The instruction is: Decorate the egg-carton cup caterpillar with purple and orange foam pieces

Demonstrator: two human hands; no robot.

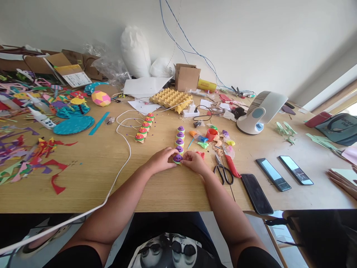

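Observation:
A strip of egg-carton cups [180, 142] topped with purple clay stands on the table in front of me, small dark marks on its cups. My left hand [161, 159] curls around the left side of its near end, thumb and fingers against the nearest cups. From the other side, my right hand [194, 162] pinches at the nearest cup's right edge; anything tiny between those fingertips is hidden. To the left stands a similar strip [143, 130] with red and green clay. Right of the purple strip lie bags of coloured clay [202, 138] and a red ring-shaped roll [212, 134].
Scissors [224, 172], a red-handled knife [232, 165] and several phones [256, 193] lie to my right, near another person's hand [344, 182]. A white cable [122, 167] crosses the table at left, beside paper scraps [25, 163]. A white fan [260, 111] and yellow egg tray [171, 99] stand farther back.

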